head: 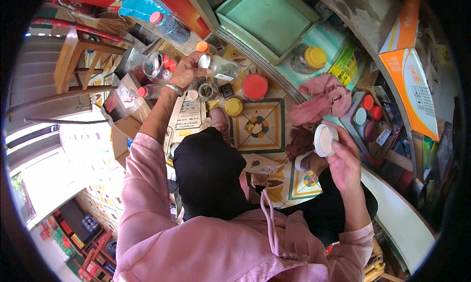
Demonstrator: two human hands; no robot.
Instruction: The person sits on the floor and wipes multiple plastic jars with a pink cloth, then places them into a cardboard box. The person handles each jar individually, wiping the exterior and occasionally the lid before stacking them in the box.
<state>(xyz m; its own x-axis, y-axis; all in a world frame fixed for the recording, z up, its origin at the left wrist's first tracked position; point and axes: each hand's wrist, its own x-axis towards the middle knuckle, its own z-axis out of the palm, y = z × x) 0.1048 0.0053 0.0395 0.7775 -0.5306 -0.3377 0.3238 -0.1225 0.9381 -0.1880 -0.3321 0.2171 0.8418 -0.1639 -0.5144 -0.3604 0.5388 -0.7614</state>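
My left hand holds a clear jar by its white-capped end, tipped on its side above the tiled floor. Raised at the right, my right hand grips a round white ribbed lid between thumb and fingers. Below and beside the jar stand a red-lidded jar, a yellow-lidded jar and a small glass jar with dark contents. An orange-capped jar is just behind my left hand. A pink cloth lies on the cabinet edge above the lid.
A green plastic tray and a yellow-lidded container sit in the open cabinet. At the right are a bin of lidded jars and an orange-and-white carton. A wooden chair and cardboard box stand left.
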